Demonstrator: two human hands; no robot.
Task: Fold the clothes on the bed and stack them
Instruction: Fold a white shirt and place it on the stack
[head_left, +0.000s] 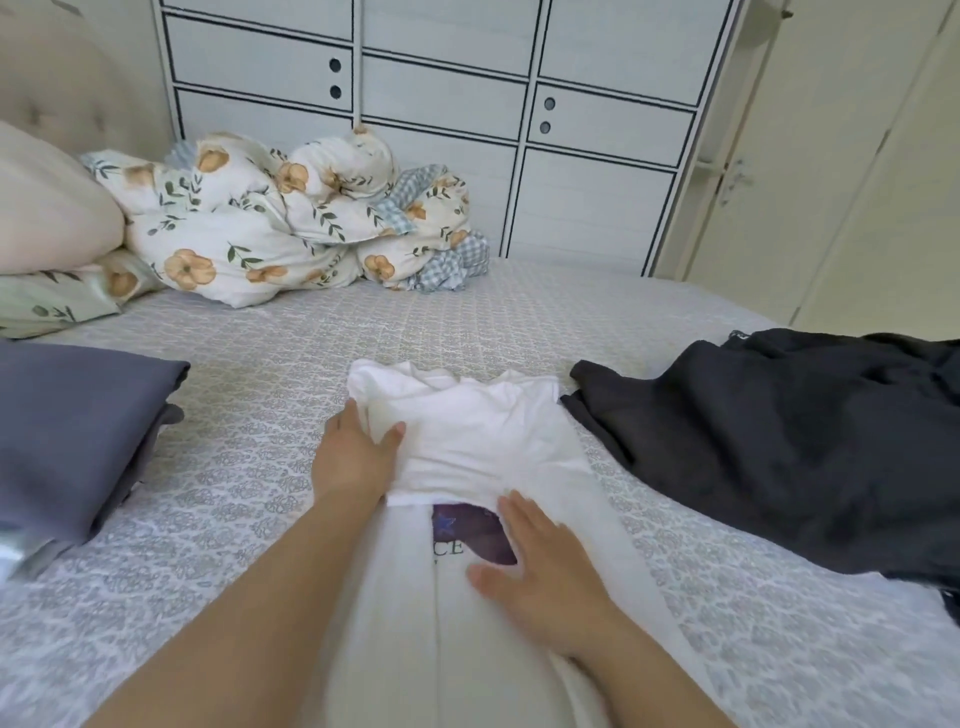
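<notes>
White T-shirt (483, 441), half folded at mid-bed (311, 332), is gripped at its folded edge by the left hand (353, 457) and pressed flat by the open-fingered right hand (540, 566), between folded grey clothes (78, 421) and a black garment (779, 447).
</notes>
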